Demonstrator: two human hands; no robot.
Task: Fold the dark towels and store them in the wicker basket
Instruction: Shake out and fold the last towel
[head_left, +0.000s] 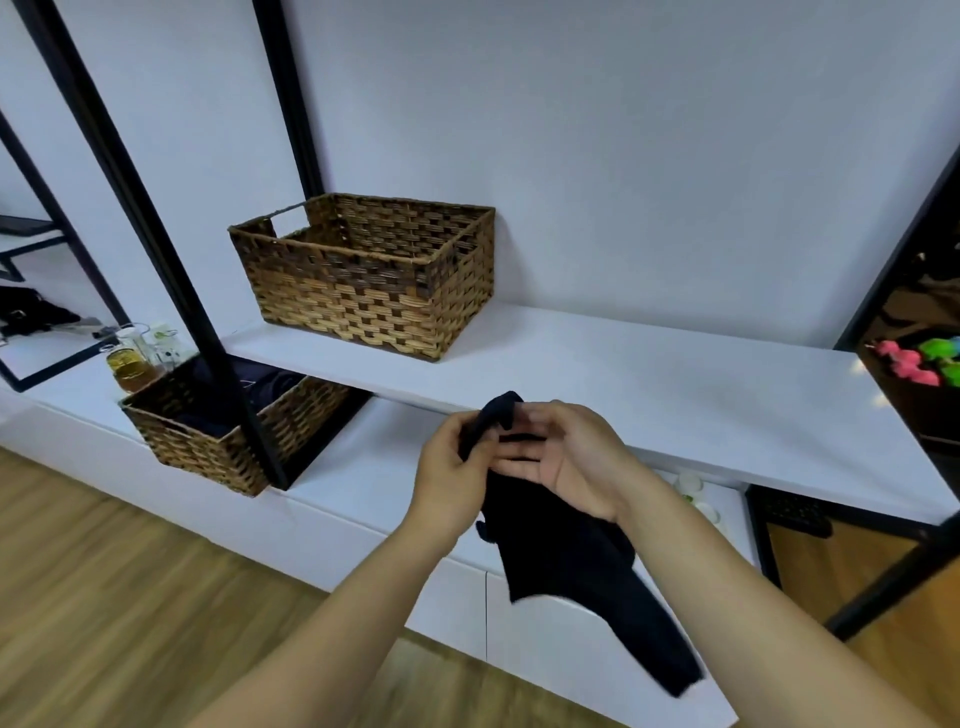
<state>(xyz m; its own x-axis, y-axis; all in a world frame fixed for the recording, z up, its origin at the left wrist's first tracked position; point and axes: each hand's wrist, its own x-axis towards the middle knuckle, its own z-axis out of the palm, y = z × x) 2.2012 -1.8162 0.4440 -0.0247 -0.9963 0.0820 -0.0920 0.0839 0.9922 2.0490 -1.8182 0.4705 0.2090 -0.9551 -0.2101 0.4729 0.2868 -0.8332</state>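
A dark towel (561, 551) hangs in the air in front of the white shelf, held by both hands. My left hand (453, 467) pinches its top edge, and my right hand (576, 457) grips the cloth just beside it. The rest of the towel droops down to the right. An empty-looking wicker basket (363, 306) stands on the upper white shelf, behind and left of my hands. A second wicker basket (208, 447) sits on the lower ledge at left, with dark towels (244, 384) inside.
A black metal post (156, 234) crosses in front of the lower basket. Glass jars (132, 358) stand behind that basket. Pink and green objects (919, 358) lie in a dark frame at right. Small white cups (691, 488) sit under the shelf. Wooden floor lies below.
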